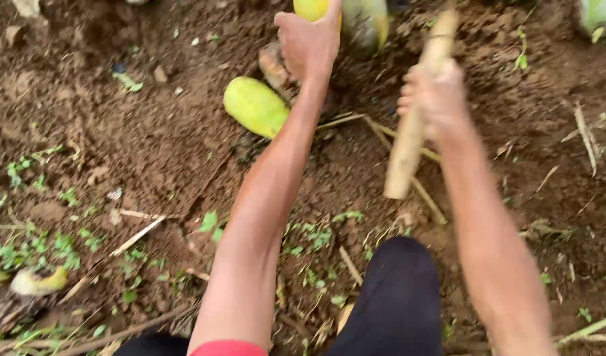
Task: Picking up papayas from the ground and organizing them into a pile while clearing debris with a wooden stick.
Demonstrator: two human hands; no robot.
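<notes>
Fingers of the left hand (pixel 307 41) rest clenched over a yellow fruit (pixel 311 8) at the top edge of the bare soil (pixel 151 132), while the right hand (pixel 435 99) grips a pale wooden handle (pixel 408 142), its working end out of frame. A yellow-green fruit (pixel 255 105) lies loose just left of the forearm. Possibly another fruit sits beyond; blur hides it. Nothing here looks cut yet.
</notes>
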